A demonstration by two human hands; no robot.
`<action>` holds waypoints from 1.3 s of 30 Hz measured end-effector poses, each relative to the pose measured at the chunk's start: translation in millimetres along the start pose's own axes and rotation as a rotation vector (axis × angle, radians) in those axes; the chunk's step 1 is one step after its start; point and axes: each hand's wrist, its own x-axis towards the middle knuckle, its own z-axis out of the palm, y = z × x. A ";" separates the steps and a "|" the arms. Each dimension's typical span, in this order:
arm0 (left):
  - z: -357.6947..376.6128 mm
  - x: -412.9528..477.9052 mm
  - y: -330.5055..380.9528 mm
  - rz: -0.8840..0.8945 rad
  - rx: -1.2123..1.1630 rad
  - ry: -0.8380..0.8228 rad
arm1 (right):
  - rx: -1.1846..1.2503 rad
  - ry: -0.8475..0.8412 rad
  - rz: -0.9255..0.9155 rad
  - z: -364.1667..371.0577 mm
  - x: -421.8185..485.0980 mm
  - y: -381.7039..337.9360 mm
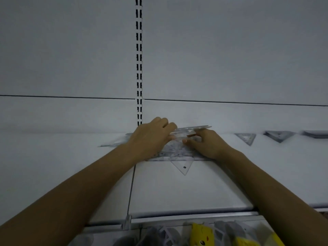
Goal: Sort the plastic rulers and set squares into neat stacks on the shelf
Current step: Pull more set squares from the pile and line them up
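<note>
A pile of clear plastic rulers and set squares (177, 151) lies on the white shelf (53, 166) near its back wall. One clear triangle corner (183, 166) with a small hole pokes out toward me. My left hand (150, 137) lies over the pile's left side, fingers curled onto the top pieces. My right hand (205, 144) pinches a clear ruler (193, 129) that is lifted at an angle above the pile. Rulers also stick out to the left (113, 143) under my left wrist.
Three separate stacks of set squares lie along the back at the right: one (245, 138), a darker one (278, 135), and one at the frame edge (316, 134). A slotted upright (139, 68) runs up the wall. Below the shelf edge hang yellow and grey packaged items (202, 235).
</note>
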 end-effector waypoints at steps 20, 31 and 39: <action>10.0 -4.3 -18.5 -0.224 -0.266 -0.284 | 0.033 0.313 0.065 -7.4 5.4 3.3; -2.0 2.4 -19.7 -0.235 -0.388 -0.037 | 0.074 0.202 0.010 -3.8 7.6 4.9; -3.7 0.2 -27.6 -0.197 -0.307 0.092 | 0.117 0.268 -0.029 -2.3 5.4 0.5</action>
